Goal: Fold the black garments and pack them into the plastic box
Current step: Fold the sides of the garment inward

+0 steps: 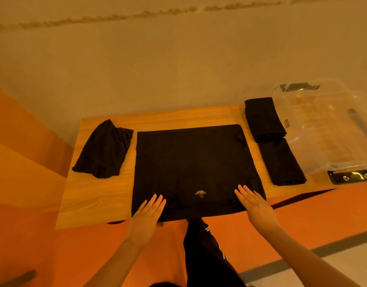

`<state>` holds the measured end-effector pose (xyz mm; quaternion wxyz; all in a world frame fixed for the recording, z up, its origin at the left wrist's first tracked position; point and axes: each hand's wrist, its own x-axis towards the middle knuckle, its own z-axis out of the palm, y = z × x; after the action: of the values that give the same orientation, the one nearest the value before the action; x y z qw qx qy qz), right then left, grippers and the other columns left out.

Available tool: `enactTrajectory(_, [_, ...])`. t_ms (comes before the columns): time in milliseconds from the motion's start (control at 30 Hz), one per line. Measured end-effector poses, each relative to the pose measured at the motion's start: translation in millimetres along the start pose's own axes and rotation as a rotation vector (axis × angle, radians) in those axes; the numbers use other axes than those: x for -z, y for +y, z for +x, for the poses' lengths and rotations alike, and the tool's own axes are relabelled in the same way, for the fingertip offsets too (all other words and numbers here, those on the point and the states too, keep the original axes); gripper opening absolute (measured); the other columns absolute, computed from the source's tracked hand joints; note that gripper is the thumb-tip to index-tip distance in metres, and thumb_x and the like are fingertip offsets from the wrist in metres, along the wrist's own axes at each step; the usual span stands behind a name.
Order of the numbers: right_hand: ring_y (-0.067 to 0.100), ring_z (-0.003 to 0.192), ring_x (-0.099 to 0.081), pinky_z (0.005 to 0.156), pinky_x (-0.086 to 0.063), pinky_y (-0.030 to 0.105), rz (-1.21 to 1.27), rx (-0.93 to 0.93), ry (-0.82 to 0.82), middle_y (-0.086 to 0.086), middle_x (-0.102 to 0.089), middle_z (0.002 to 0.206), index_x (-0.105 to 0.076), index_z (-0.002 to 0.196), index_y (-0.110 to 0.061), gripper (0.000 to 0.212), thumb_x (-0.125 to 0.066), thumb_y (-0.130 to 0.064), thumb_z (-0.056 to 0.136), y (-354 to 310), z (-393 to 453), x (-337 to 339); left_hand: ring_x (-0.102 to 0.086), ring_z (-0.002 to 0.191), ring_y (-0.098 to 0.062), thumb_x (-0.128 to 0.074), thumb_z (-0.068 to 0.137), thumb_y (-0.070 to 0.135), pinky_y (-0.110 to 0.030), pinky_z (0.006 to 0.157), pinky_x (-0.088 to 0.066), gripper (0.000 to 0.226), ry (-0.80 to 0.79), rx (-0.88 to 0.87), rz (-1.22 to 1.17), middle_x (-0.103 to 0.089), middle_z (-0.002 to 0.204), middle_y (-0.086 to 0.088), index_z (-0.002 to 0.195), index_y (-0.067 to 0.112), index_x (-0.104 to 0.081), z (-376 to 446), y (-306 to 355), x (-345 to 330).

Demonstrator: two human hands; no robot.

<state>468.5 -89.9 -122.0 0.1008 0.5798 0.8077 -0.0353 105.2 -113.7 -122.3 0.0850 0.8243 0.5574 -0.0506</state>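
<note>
Black cloth, a flat garment [190, 168], is lying mid-table [95, 199]; the left hand [146, 216] and right hand [255, 206] are pressing its near edge with straight fingers. Crumpled garment [103, 150] is sitting at the left edge, folded garments [273, 139] right, beside the clear plastic box [327, 125].

Two bare forearms with no sleeves, watch or rings visible, ending in a left hand [146, 214] and right hand [256, 208]. Below them, black trousers [205, 255] with white side stripes.
</note>
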Motion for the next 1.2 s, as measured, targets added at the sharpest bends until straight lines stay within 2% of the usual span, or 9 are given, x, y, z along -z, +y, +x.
enactTrajectory(133, [0.018,0.105,-0.064,0.081,-0.053,0.027,0.010,0.028,-0.073,0.004,-0.065,0.117,-0.065,0.113,-0.018,0.102,-0.084,0.004,0.016,7,-10,5,-0.059,0.112,-0.015,-0.083,0.024,-0.004,-0.026,0.113,-0.010,0.101,-0.066,-0.068,-0.023,-0.067,0.115,0.000,0.119,0.019,-0.059,-15,-3,3])
enactTrajectory(200, [0.018,0.123,-0.051,0.096,-0.045,0.029,0.060,0.055,-0.106,0.008,-0.045,0.138,-0.048,0.129,-0.016,0.098,-0.083,0.004,0.040,6,-6,30,-0.047,0.118,-0.008,-0.085,0.031,-0.003,-0.021,0.106,-0.032,0.093,-0.064,-0.033,-0.138,-0.062,0.121,0.005,0.117,0.022,-0.061,-17,-3,21])
enactTrajectory(300, [0.014,0.141,-0.020,0.113,-0.020,0.024,0.252,0.072,-0.359,-0.004,-0.005,0.150,-0.025,0.144,-0.020,0.067,-0.043,0.011,0.087,13,-1,64,-0.022,0.132,0.001,-0.052,0.082,-0.007,-0.017,0.110,-0.021,0.060,-0.068,0.041,-0.371,-0.029,0.137,0.018,0.133,0.023,-0.046,-14,-13,46])
enactTrajectory(400, [0.008,0.109,-0.056,0.088,-0.038,0.007,0.421,-0.089,-0.322,0.002,-0.051,0.135,-0.051,0.131,-0.019,0.039,-0.039,-0.005,0.097,24,9,86,-0.054,0.109,-0.002,-0.048,0.092,0.005,-0.021,0.095,-0.042,0.036,-0.147,0.200,-0.533,-0.056,0.124,0.011,0.122,0.021,-0.059,1,-29,68])
enactTrajectory(533, [0.012,0.074,-0.059,0.066,-0.046,0.020,0.530,-0.166,-0.319,0.007,-0.064,0.100,-0.061,0.117,-0.014,0.026,-0.046,-0.011,0.095,43,46,116,-0.061,0.080,-0.007,-0.057,0.090,0.017,-0.029,0.078,-0.052,0.015,-0.222,0.301,-0.669,-0.068,0.094,0.002,0.093,0.031,-0.064,32,-61,104])
enactTrajectory(767, [0.021,0.109,-0.056,0.094,-0.044,0.031,0.741,-0.295,-0.191,0.005,-0.061,0.112,-0.061,0.116,-0.009,0.027,-0.057,-0.011,0.089,86,144,154,-0.061,0.075,-0.006,-0.058,0.088,0.011,-0.013,0.061,-0.045,0.011,-0.045,0.531,-1.007,-0.063,0.082,0.005,0.095,0.017,-0.065,111,-99,152])
enactTrajectory(933, [0.020,0.077,-0.058,0.061,-0.044,0.024,0.722,-0.483,-0.095,0.013,-0.062,0.100,-0.059,0.113,-0.005,0.023,-0.054,-0.012,0.092,94,211,135,-0.058,0.066,-0.027,-0.060,0.089,0.016,-0.033,0.062,-0.041,0.020,0.131,0.722,-1.056,-0.057,0.066,-0.012,0.075,0.001,-0.059,171,-114,135])
enactTrajectory(1100, [0.032,0.094,-0.061,0.060,-0.042,0.029,0.617,-0.617,-0.098,0.019,-0.061,0.112,-0.055,0.115,0.000,0.024,-0.046,-0.004,0.094,84,238,109,-0.057,0.104,-0.030,-0.054,0.093,0.020,-0.034,0.085,-0.042,0.035,0.244,0.891,-0.989,-0.063,0.105,-0.012,0.119,-0.004,-0.056,205,-108,113])
enactTrajectory(1200, [0.031,0.091,-0.060,0.063,-0.045,0.035,0.492,-0.630,-0.085,0.016,-0.060,0.108,-0.054,0.110,-0.003,0.018,-0.045,-0.007,0.094,75,240,104,-0.057,0.073,-0.029,-0.051,0.094,0.020,-0.029,0.060,-0.041,0.022,0.255,0.880,-0.874,-0.056,0.071,-0.006,0.079,0.004,-0.056,209,-105,103])
